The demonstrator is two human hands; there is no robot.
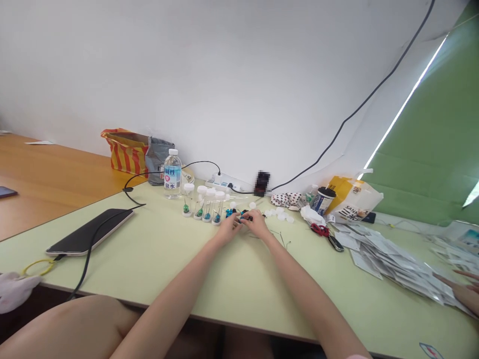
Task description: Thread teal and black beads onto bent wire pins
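My left hand (228, 228) and my right hand (256, 223) meet at the middle of the pale green table (157, 244), their fingertips pinching a small dark-blue piece (243, 217) with thin wire. Its exact form is hidden by my fingers. Just left of them lie blue beads (229, 213). Further left stand several clear vials (208, 205) on white bases, with green and blue shapes inside. White plastic caps (279, 214) lie to the right of my right hand, and loose thin wire (280, 239) lies below them.
A water bottle (172, 174) stands behind the vials. A black tablet (90, 232) with a cable lies left. Red-handled scissors (320, 230) and a heap of paper sachets (389, 262) lie right, where another person's hand (466, 294) rests.
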